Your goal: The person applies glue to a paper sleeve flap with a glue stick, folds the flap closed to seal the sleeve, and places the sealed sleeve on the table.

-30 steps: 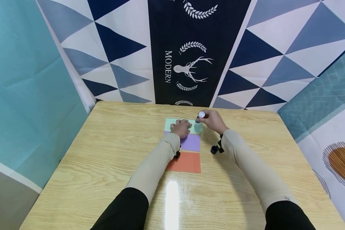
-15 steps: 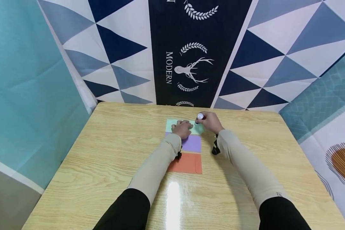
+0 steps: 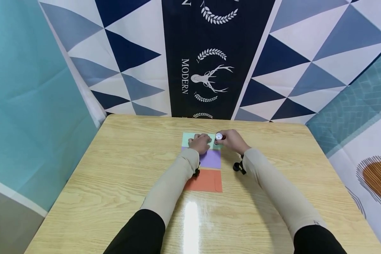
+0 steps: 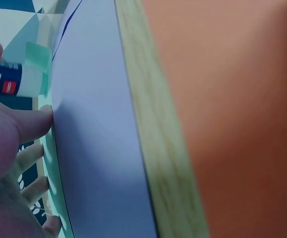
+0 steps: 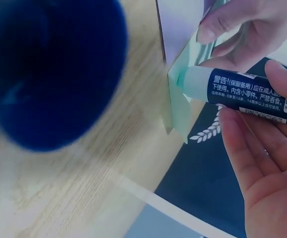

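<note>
In the head view my left hand (image 3: 199,144) rests on the light green envelope (image 3: 186,137), fingers spread and pressing it to the table. My right hand (image 3: 234,140) grips a glue stick (image 3: 219,136) at the envelope's right end. The right wrist view shows the stick's dark label with white print (image 5: 247,94); its tip touches the green flap (image 5: 179,106). Below the green envelope lie a purple envelope (image 3: 213,159) and an orange envelope (image 3: 204,181). A dark blue, blurred round object (image 5: 59,69), probably the glue cap, is near my right wrist.
Everything lies on a light wood-grain table (image 3: 120,169). Patterned cloth (image 3: 206,70) hangs behind its far edge, and teal cloth (image 3: 35,88) stands at the left. A small black object (image 3: 236,167) sits beside my right wrist strap.
My right hand has moved the glue stick a little nearer to me and slightly left over the green flap. My left hand keeps its place on the envelope.
</note>
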### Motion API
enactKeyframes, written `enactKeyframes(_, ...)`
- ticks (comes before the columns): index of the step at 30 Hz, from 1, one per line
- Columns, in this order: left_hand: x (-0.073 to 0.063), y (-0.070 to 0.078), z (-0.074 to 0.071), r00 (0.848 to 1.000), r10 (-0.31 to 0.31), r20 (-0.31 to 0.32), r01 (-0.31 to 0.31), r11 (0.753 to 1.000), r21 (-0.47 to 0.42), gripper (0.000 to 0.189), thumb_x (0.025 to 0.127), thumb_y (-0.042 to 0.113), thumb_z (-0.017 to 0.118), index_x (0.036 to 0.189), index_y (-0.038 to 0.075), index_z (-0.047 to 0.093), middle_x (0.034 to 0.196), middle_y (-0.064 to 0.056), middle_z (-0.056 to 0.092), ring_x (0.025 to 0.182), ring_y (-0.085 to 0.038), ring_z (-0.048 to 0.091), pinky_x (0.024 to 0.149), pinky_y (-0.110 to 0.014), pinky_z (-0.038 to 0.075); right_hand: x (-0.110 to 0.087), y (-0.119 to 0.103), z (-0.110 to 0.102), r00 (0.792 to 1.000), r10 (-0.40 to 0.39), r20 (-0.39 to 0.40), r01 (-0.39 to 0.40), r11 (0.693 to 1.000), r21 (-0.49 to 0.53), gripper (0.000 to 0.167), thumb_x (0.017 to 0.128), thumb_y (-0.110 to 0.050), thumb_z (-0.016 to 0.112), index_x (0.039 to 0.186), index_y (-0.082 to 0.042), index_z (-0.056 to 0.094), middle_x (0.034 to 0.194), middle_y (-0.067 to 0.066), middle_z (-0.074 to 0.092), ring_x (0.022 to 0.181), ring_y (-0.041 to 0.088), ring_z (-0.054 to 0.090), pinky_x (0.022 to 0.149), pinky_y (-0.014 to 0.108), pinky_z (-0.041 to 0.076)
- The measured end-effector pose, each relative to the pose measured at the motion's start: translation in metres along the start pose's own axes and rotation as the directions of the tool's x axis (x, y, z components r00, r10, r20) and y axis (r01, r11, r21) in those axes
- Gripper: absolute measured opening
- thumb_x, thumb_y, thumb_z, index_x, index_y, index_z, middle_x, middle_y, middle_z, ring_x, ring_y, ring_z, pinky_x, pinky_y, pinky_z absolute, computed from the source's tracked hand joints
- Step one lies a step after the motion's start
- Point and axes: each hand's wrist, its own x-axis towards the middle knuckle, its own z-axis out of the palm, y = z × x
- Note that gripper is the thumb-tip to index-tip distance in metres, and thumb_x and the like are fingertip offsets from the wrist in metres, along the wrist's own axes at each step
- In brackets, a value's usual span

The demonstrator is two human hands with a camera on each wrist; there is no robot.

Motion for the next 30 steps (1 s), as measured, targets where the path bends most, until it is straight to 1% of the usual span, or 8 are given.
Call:
enactKeyframes(3,0.001,-0.002,0.003,1.0,0.002,0.003,-0.002,1.0,-0.007,0.035,0.1,0.03,0.053,0.135,0.029,0.056,0.153,0.011,0.039,0.143,-0.023,0.03,0.111,-0.052,0.026,-0.007,-0.001,0.0,0.999,-0.025,0.028,0.025,1.0,0.001,0.009,0.084,-0.014,0.076,0.089,-0.006,0.073,0.075,0.003,0.069,0.065,0.01,0.053,0.062,0.026,0.044)
enactKeyframes(6,0.001,-0.003,0.005,1.0,0.002,0.0,-0.002,1.0,-0.015,0.035,0.101,0.03,0.053,0.135,0.028,0.055,0.153,0.011,0.038,0.143,-0.022,0.03,0.111,-0.052,0.025,-0.009,-0.001,-0.003,0.999,-0.038,0.032,0.037,0.999,0.016,0.011,0.083,-0.015,0.077,0.089,-0.007,0.073,0.076,0.003,0.069,0.066,0.01,0.054,0.062,0.026,0.045)
enactKeyframes(8,0.0,-0.004,0.004,1.0,0.003,-0.004,-0.003,1.0,-0.019,0.035,0.101,0.029,0.053,0.135,0.028,0.055,0.154,0.011,0.038,0.143,-0.022,0.03,0.112,-0.052,0.025,-0.009,0.0,-0.005,1.0,-0.019,0.008,0.019,0.999,0.037,0.011,0.084,-0.016,0.077,0.089,-0.007,0.074,0.079,0.005,0.071,0.067,0.01,0.057,0.063,0.025,0.046)
enactKeyframes(10,-0.001,-0.004,0.003,1.0,0.002,-0.002,-0.002,1.0,-0.023,0.034,0.101,0.029,0.053,0.135,0.028,0.055,0.153,0.011,0.038,0.143,-0.022,0.03,0.112,-0.052,0.024,-0.006,0.001,-0.009,0.999,0.021,-0.03,-0.019,0.998,0.067,0.011,0.085,-0.018,0.076,0.09,-0.008,0.074,0.083,0.007,0.072,0.071,0.012,0.06,0.065,0.026,0.047)
enactKeyframes(14,-0.001,-0.005,0.001,1.0,-0.003,0.006,0.003,1.0,-0.022,0.034,0.101,0.03,0.052,0.135,0.028,0.055,0.153,0.011,0.038,0.142,-0.022,0.03,0.112,-0.052,0.024,0.003,0.005,-0.013,0.991,0.101,-0.093,-0.089,0.988,0.124,0.013,0.088,-0.019,0.073,0.094,-0.008,0.074,0.094,0.011,0.074,0.081,0.018,0.065,0.07,0.029,0.05)
enactKeyframes(19,0.001,-0.005,0.0,1.0,-0.004,0.011,0.004,1.0,-0.01,0.034,0.101,0.031,0.052,0.135,0.029,0.055,0.154,0.011,0.037,0.142,-0.022,0.03,0.112,-0.052,0.025,0.016,0.013,-0.009,0.98,0.161,-0.119,-0.147,0.982,0.121,0.019,0.087,-0.019,0.074,0.097,-0.004,0.073,0.098,0.015,0.073,0.084,0.021,0.063,0.072,0.029,0.049)
enactKeyframes(24,0.002,-0.003,0.002,1.0,0.001,0.017,-0.001,1.0,-0.01,0.034,0.101,0.03,0.052,0.135,0.029,0.056,0.154,0.01,0.037,0.142,-0.022,0.03,0.112,-0.052,0.024,0.023,0.018,-0.002,0.972,0.188,-0.141,-0.171,0.978,0.123,0.022,0.086,-0.016,0.075,0.099,0.001,0.072,0.099,0.019,0.072,0.085,0.024,0.063,0.074,0.031,0.05)
enactKeyframes(30,0.001,-0.002,0.001,1.0,0.002,0.015,-0.002,1.0,-0.001,0.035,0.102,0.032,0.05,0.136,0.03,0.055,0.155,0.011,0.035,0.142,-0.021,0.029,0.112,-0.051,0.024,0.024,0.018,0.004,0.971,0.169,-0.17,-0.153,0.982,0.108,0.023,0.085,-0.015,0.075,0.099,0.003,0.072,0.097,0.021,0.072,0.085,0.027,0.064,0.076,0.035,0.051)
